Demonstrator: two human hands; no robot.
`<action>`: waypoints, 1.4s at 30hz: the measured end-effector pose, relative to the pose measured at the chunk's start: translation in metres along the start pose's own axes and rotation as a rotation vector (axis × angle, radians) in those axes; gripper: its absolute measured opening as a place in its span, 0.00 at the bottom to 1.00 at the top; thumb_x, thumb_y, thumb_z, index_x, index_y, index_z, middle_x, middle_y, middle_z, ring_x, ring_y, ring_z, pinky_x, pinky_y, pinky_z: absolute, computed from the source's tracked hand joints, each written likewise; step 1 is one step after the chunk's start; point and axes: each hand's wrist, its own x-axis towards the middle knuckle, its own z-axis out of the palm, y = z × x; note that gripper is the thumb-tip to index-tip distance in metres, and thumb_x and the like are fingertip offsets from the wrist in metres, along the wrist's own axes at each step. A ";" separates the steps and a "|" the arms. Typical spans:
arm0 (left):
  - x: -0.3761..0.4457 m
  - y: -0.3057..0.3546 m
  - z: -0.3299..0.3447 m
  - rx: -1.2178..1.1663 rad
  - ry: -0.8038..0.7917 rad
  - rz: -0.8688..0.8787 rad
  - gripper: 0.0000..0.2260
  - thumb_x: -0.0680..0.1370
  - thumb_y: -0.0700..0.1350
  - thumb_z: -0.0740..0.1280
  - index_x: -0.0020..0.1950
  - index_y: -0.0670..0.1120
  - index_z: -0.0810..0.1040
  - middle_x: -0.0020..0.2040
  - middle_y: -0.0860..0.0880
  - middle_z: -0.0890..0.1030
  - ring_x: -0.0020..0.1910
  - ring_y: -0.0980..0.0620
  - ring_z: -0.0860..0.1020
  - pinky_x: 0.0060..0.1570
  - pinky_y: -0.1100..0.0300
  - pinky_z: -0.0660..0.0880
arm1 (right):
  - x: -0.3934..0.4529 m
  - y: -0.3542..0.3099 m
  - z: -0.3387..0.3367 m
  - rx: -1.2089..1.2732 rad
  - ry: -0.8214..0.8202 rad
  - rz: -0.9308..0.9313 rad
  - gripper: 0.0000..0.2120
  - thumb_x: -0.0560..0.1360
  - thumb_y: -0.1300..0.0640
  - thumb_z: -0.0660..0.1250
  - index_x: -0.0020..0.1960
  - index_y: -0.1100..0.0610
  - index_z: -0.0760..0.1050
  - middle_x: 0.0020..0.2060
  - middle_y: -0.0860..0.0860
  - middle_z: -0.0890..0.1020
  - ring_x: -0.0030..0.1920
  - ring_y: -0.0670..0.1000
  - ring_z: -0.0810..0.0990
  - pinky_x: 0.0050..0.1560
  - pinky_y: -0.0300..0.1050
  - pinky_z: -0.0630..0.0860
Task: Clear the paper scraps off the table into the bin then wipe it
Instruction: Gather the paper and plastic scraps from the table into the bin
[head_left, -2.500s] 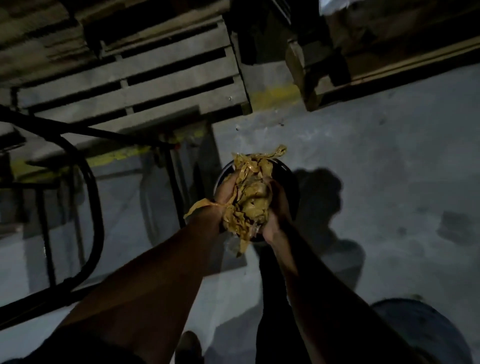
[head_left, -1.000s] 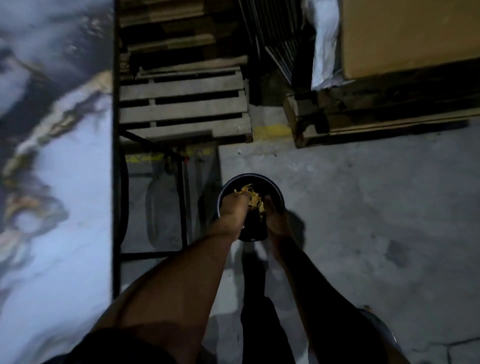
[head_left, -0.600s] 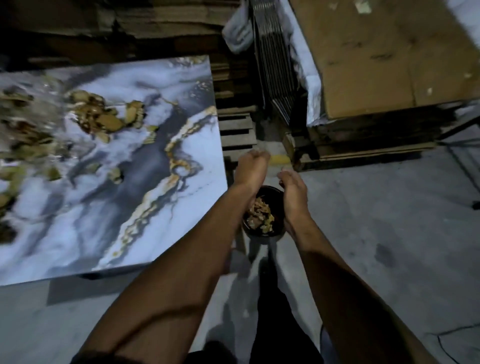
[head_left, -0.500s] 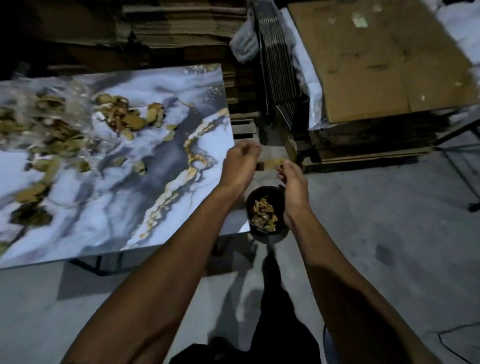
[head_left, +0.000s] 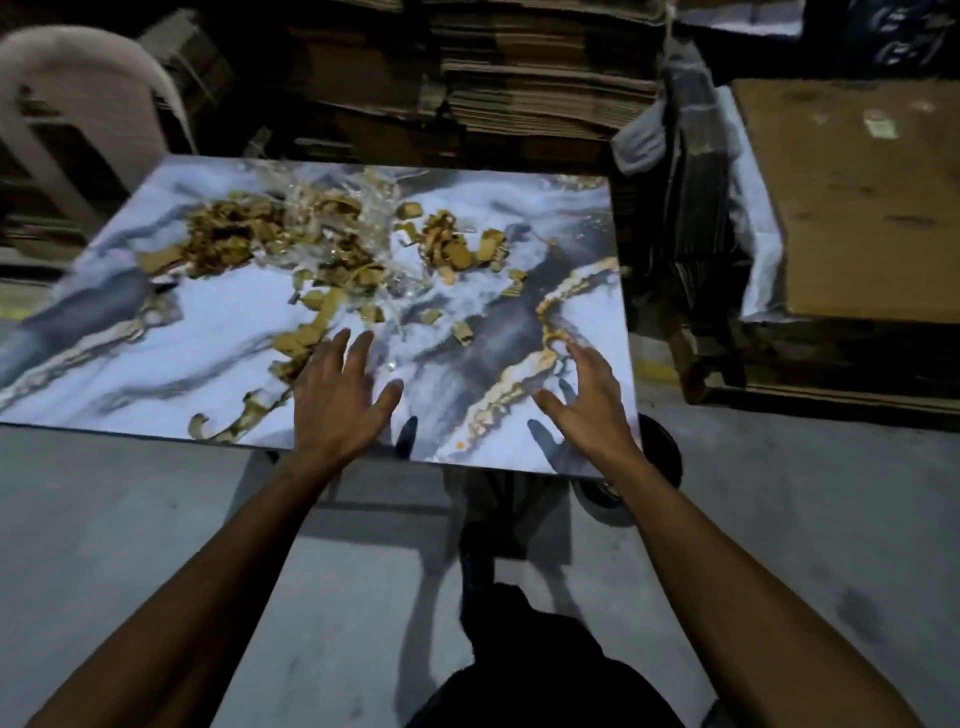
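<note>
**Empty hands back over the worktop**

Both hands have left the round black bin (head_left: 662, 457), now mostly hidden under the near right corner of the marble-patterned white, grey and gold worktop (head_left: 156, 353). The left hand (head_left: 340, 400) and right hand (head_left: 587, 400) hover above its near edge, each grip spread wide and empty. Torn brown paper scraps (head_left: 291, 239) lie heaped across the far half, mixed with clear crumpled plastic (head_left: 358, 218).
</note>
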 end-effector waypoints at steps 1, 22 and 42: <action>0.002 -0.016 0.003 0.030 0.000 -0.046 0.38 0.72 0.68 0.52 0.77 0.48 0.61 0.78 0.43 0.61 0.76 0.40 0.58 0.71 0.40 0.58 | 0.010 0.002 0.010 -0.087 -0.030 0.003 0.37 0.76 0.44 0.69 0.78 0.51 0.56 0.78 0.52 0.57 0.77 0.53 0.56 0.73 0.46 0.59; 0.132 -0.121 0.039 -0.080 -0.158 -0.070 0.31 0.75 0.63 0.58 0.76 0.53 0.61 0.78 0.44 0.57 0.76 0.40 0.57 0.70 0.38 0.58 | 0.147 -0.096 0.168 -0.525 -0.321 -0.079 0.36 0.79 0.34 0.44 0.79 0.51 0.37 0.79 0.52 0.39 0.78 0.52 0.34 0.73 0.63 0.29; 0.337 -0.340 -0.034 -0.208 -0.103 -0.153 0.41 0.70 0.70 0.55 0.78 0.51 0.57 0.78 0.38 0.57 0.76 0.36 0.56 0.71 0.36 0.59 | 0.171 -0.183 0.261 -0.445 0.029 0.119 0.38 0.71 0.32 0.47 0.76 0.49 0.62 0.79 0.56 0.56 0.78 0.60 0.51 0.76 0.57 0.49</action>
